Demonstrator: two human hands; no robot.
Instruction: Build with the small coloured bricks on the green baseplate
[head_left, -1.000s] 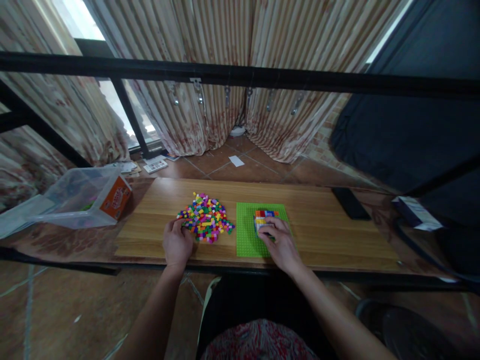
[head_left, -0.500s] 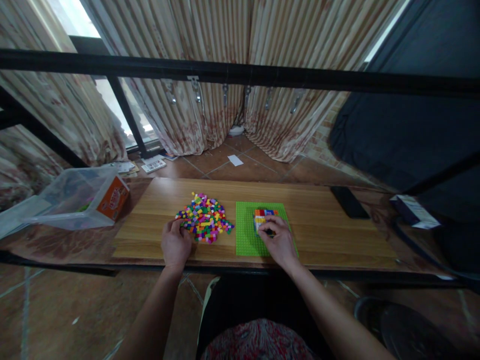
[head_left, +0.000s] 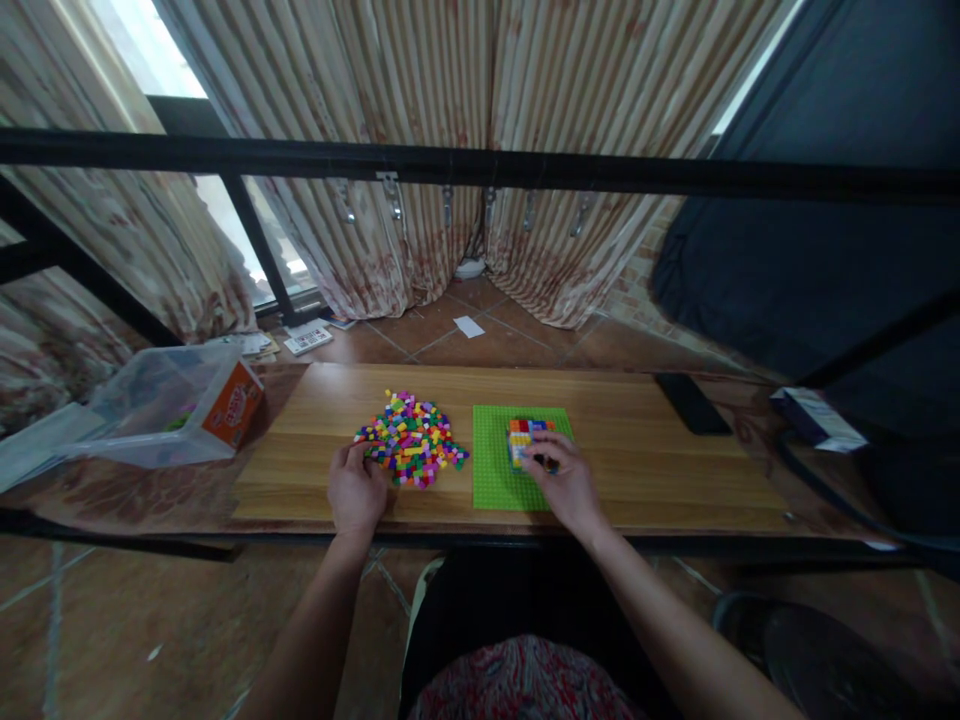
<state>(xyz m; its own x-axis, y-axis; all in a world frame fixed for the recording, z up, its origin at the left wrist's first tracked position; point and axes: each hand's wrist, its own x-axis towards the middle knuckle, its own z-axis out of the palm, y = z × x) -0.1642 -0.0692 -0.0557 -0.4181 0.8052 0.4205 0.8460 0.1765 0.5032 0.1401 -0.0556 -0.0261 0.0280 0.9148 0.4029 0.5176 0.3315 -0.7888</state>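
My right hand (head_left: 568,482) is over the right part of a green studded baseplate (head_left: 491,485), thumb and forefinger pinched together. Their tips are at a small block built of coloured toy bricks (head_left: 519,440), with red, yellow, white and blue showing. Whatever the pinch holds is too small or hidden to name. At the left edge of a heap of loose toy bricks (head_left: 412,440) rests my left hand (head_left: 357,490), its fingers bent loosely and the thumb apart from them. No brick shows in it.
A clear plastic box (head_left: 161,400) with an orange label stands left of the wooden board (head_left: 645,480). A black phone (head_left: 691,403) lies at the board's right end, with a small carton (head_left: 821,418) beyond. A black metal bar (head_left: 480,165) crosses in front of the curtains.
My right hand has shifted slightly, uncovering more of the brick block's front. My left hand stays at the heap's edge. The whole view has tilted a little.
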